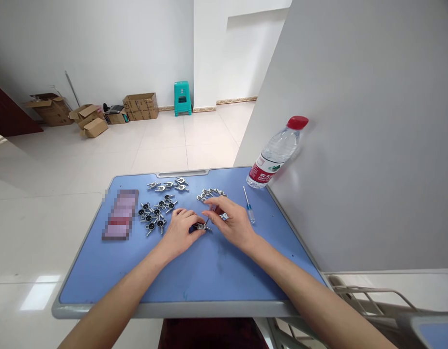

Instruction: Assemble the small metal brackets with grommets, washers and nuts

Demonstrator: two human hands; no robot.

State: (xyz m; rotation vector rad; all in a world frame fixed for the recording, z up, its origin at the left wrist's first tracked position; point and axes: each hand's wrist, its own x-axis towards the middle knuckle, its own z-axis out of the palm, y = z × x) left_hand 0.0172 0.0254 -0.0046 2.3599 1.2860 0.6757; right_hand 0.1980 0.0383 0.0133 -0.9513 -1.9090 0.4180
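Note:
My left hand (pixel 180 230) rests on the blue desk, its thumb and fingers closed around a small silver metal fitting (pixel 202 226). Just to its right, my right hand (pixel 231 219) pinches a small screwdriver (pixel 212 207) with a pale handle, its thin shaft slanting down onto that fitting. Left of my left hand lies a cluster of metal fittings with round black faces (pixel 157 212). Behind them sit several silver fittings (pixel 168 185). A row of flat silver pieces (pixel 209 193) is spread beyond my right hand, which partly hides it.
Right of my hands lies another screwdriver (pixel 249 208) with a blue and clear handle. A water bottle (pixel 276 155) with a red cap stands by the grey partition (pixel 372 145). A blurred flat pinkish object (pixel 121 213) lies left. Cardboard boxes (pixel 140 106) and a teal stool (pixel 182 98) stand beyond the desk (pixel 224 286).

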